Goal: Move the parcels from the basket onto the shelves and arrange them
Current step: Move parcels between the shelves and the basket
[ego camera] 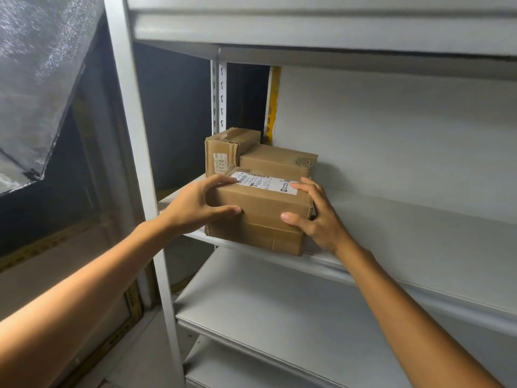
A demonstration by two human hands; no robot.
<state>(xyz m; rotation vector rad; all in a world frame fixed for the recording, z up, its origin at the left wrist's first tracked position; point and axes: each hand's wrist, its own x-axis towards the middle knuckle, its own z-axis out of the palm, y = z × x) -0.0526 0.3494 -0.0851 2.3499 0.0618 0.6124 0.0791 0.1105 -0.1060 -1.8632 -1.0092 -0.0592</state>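
A brown cardboard parcel point(263, 217) with a white shipping label on top sits at the front left of a white metal shelf point(405, 228). My left hand point(201, 204) grips its left side, fingers on the top edge and thumb on the front face. My right hand point(316, 214) grips its right side, thumb on the front face. Behind it stand two more brown parcels: a tall one point(226, 149) at the back left with a label reading 023, and a lower one point(279, 161) beside it. The basket is out of view.
A white upright post point(137, 152) frames the rack's left side. The upper shelf point(321, 26) hangs overhead and a lower shelf point(279, 312) lies beneath. A yellow-edged panel point(272, 105) stands at the back. Grey plastic sheeting point(39, 74) hangs at the left.
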